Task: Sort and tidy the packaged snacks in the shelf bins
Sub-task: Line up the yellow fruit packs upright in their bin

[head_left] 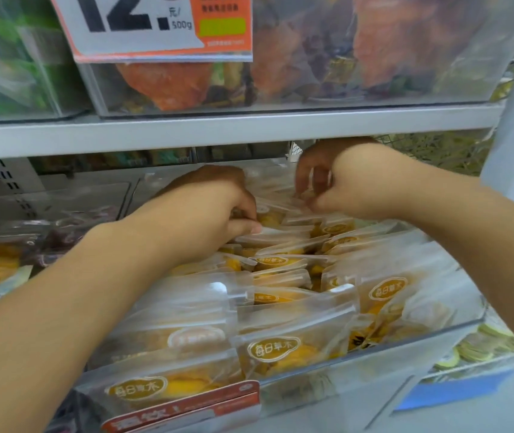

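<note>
At far left, a neighbouring bin (5,264) holds dark and orange packets, not being handled. A person's left hand (218,207) reaches deep into the clear plastic bin (405,342) of dried-fruit packets (274,351), fingers curled down and pinching the top edge of one packet in the back rows. Across the same bin, the right hand (330,182) does likewise, fingertips nipping another packet's edge near the rear, close under the shelf board (218,129). The front rows stand fairly upright, logos facing out; the right-hand side and rear lie jumbled, so the tidying looks partway done. Each packet carries an oval label that appears to read "每日草木". Above, a price card (162,26) shows a large "12." and "元/500g"; its smaller print is illegible. A red tag (183,410) fronts the bin, unreadable.
</note>
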